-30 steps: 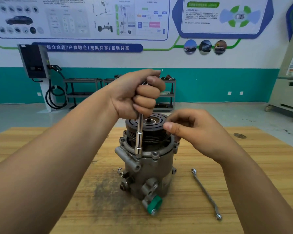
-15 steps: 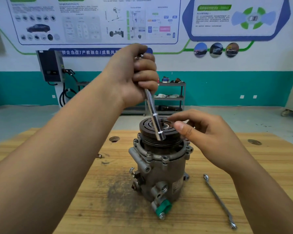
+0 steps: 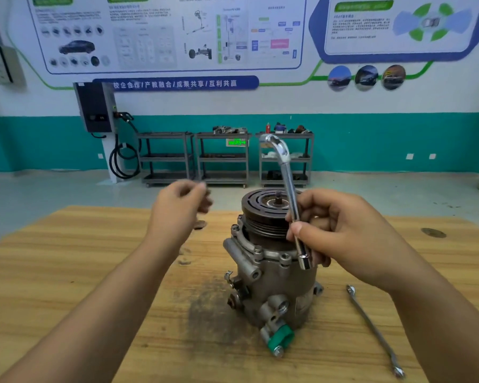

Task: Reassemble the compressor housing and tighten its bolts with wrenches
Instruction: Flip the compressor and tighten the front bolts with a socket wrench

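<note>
grey metal compressor with black pulley (image 3: 271,277): upright on wooden table (image 3: 67,272) | right hand (image 3: 351,236): fingers pinch chrome L-shaped socket wrench (image 3: 289,189), socket down beside flange | left hand (image 3: 177,208): raised, blurred, grip unclear | flat steel spanner (image 3: 374,330): lying right

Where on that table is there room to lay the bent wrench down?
Widest: bare table left of the compressor, by the left hand. Also the wood right of the flat wrench. Crowded: the strip between compressor and flat wrench, under the right hand holding the bent wrench.
</note>
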